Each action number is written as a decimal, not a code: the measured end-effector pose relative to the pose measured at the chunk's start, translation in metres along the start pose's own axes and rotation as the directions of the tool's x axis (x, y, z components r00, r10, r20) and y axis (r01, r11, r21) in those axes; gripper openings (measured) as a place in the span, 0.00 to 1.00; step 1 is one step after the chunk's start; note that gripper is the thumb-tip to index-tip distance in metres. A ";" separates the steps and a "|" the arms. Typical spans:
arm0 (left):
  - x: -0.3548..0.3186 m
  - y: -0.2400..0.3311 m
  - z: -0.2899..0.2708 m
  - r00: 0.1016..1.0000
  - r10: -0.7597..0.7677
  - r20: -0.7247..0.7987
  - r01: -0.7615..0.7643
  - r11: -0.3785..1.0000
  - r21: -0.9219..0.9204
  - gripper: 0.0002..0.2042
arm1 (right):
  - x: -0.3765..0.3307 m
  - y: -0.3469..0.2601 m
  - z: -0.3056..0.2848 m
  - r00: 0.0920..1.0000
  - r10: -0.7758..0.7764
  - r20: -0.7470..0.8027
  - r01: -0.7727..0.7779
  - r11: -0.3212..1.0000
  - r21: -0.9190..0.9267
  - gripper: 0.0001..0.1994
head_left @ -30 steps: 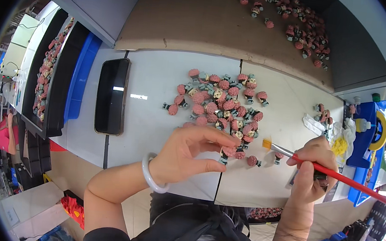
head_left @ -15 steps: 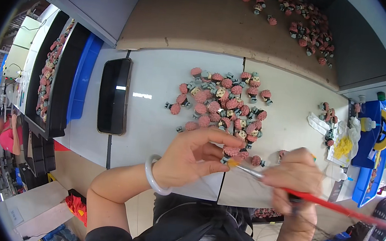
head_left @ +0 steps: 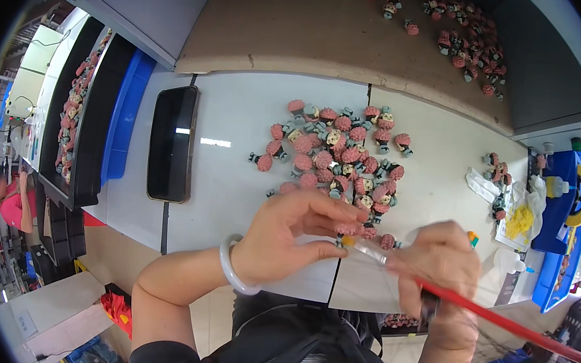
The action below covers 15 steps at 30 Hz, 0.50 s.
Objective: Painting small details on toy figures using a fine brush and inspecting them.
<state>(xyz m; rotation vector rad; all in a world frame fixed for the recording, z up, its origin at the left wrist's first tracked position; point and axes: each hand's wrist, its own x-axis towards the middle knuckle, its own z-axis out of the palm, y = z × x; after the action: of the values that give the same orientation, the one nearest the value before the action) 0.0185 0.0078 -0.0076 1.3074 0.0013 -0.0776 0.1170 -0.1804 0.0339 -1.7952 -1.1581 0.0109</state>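
A small pink figure (head_left: pixel 347 230) sits pinched between the thumb and fingertips of the left hand (head_left: pixel 292 241), held just above the near edge of the table (head_left: pixel 235 176). That grip is clenched on it, turning it toward the brush, so one face seems offered up for painting. The right hand (head_left: pixel 440 266) is closed on a red brush (head_left: pixel 487 314), held like a pen; its pale tip meets the figure right at the left fingertips, and the long handle trails away past the right wrist. Both hands hover close to the body, probably to steady such fine work.

Just beyond the grip lies a loose pile of figures (head_left: pixel 338 155), pink with dark and cream parts, within easy reach of either hand. A few strays rest right by the fingers. To the right of the brush hand are a crumpled bag (head_left: pixel 522 211), a small bottle (head_left: pixel 556 186) and a blue tray (head_left: pixel 560 214). Well left of the grip a dark phone (head_left: pixel 172 142) lies flat, and past it black and blue trays (head_left: pixel 111 115) hold more figures. On the brown board (head_left: pixel 318 37) beyond the pile, another batch (head_left: pixel 458 37) is spread out, set apart from the near pile.
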 end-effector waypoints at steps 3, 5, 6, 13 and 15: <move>-0.002 -0.003 -0.005 0.999 -0.001 -0.045 0.001 1.000 -0.008 0.21 | 0.006 0.011 -0.008 0.981 0.192 -0.036 -0.195 0.959 -0.205 0.06; -0.001 0.000 -0.003 1.000 0.008 0.018 -0.007 0.999 -0.050 0.21 | 0.007 0.014 -0.019 0.914 0.407 -0.003 -0.385 0.863 -0.328 0.03; 0.000 0.001 -0.002 1.000 0.009 0.021 -0.008 0.999 -0.051 0.21 | 0.005 0.019 -0.021 0.913 0.408 -0.005 -0.386 0.861 -0.331 0.03; 0.000 0.000 -0.002 0.995 -0.042 0.086 0.068 0.945 -0.321 0.19 | 0.002 0.035 -0.022 0.758 0.652 0.003 -0.506 0.592 -0.627 0.07; 0.001 0.003 -0.002 0.995 -0.049 0.091 0.082 0.909 -0.408 0.18 | 0.003 0.036 -0.020 0.763 0.646 0.029 -0.479 0.595 -0.645 0.07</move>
<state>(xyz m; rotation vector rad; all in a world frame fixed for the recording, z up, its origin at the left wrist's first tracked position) 0.0200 0.0101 -0.0055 0.8795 -0.0049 -0.1773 0.1530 -0.1958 0.0204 -2.7765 -0.7265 0.2981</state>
